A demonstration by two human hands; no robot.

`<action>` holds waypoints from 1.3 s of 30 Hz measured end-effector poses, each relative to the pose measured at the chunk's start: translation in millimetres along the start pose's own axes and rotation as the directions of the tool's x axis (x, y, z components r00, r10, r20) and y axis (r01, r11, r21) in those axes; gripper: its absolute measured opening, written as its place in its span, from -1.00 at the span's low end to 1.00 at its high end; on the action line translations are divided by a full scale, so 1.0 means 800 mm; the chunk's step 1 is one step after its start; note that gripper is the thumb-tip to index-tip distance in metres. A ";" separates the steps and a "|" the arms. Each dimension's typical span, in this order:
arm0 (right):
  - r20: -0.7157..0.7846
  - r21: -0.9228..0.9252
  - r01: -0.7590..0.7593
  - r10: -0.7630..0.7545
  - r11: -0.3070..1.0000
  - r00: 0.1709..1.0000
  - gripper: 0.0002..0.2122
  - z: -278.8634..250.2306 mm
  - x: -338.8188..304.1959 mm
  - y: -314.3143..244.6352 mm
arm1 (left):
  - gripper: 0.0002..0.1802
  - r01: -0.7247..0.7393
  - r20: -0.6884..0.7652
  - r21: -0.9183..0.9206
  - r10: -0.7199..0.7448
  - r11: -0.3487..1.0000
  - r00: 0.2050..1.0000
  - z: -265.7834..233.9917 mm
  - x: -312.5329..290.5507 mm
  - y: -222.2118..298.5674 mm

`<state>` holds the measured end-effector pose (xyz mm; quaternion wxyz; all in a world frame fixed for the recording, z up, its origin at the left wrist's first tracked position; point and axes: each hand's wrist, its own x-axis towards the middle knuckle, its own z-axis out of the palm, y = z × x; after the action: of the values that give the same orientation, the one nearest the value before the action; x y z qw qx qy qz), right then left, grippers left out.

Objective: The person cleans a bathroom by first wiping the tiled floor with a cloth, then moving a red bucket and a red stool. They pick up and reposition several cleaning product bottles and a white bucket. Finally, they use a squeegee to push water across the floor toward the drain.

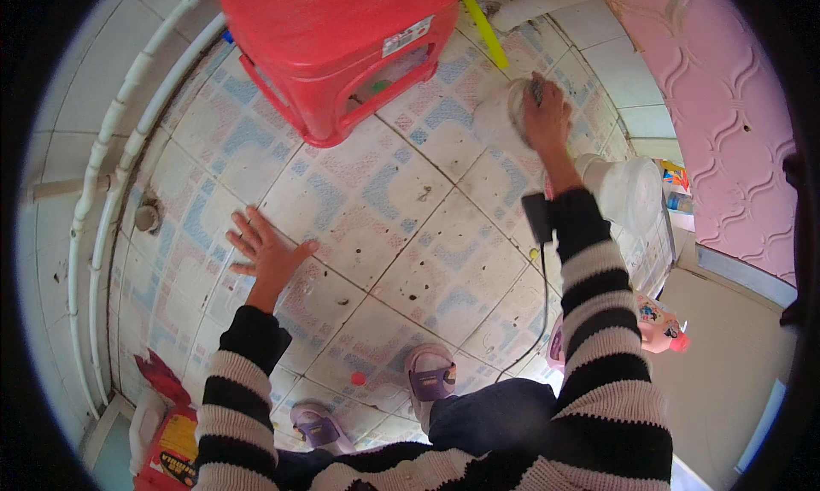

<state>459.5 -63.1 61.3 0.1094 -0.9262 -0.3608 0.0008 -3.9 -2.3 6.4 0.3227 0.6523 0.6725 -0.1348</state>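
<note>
The right hand [545, 119] is clutching a small dark thing [536, 88] at the white tub [495, 119] near the far-right corner of the floor [401, 222], ideally moving steadily, the left hand [268, 253] spreading wide.

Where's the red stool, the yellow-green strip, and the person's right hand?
Red stool [333, 29]: head view, on its seat.
Yellow-green strip [484, 25]: head view, halfway along its visible length.
Right hand [547, 119]: head view, on the back of it.
</note>
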 end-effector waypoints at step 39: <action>-0.129 0.442 0.701 -0.734 0.560 0.667 -0.70 -0.051 -0.299 -0.080 | -0.59 -0.706 -0.056 -0.504 0.796 0.498 0.602 0.000 -0.093 0.155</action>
<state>242.7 -185.3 95.4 0.3012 -0.6449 -0.6986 0.0730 111.2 -47.0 81.1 0.5588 0.7630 0.2976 0.1300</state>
